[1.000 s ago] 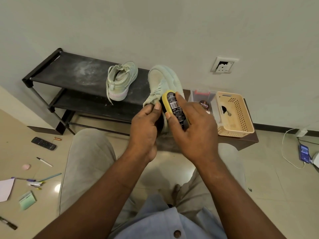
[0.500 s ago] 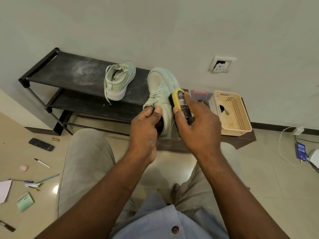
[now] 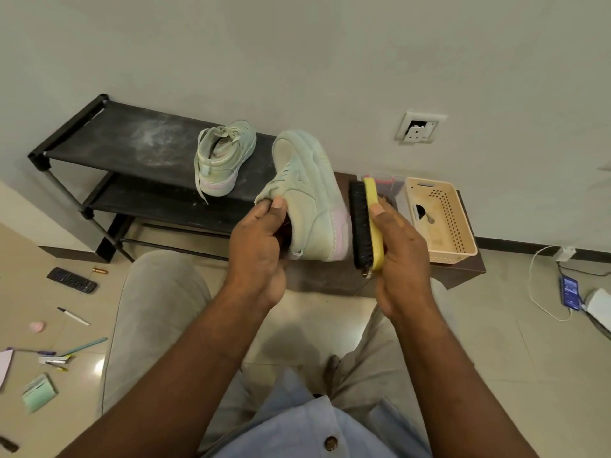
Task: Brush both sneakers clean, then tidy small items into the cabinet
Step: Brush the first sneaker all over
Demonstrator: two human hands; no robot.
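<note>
While the left hand (image 3: 261, 246) pinches the held sneaker (image 3: 309, 193) at its opening, the shoe hangs in the air in front of the black shoe rack (image 3: 115, 137), toe pointing away and thick sole turned to the right. Its upper is pale mint green with matching laces, and the heel end of the sole shows a pink tint. The right hand (image 3: 401, 252) curls round a yellow-backed brush (image 3: 362, 226), whose black bristles face the sole just beside it. The other sneaker (image 3: 224, 157) stands on the rack's top shelf.
</note>
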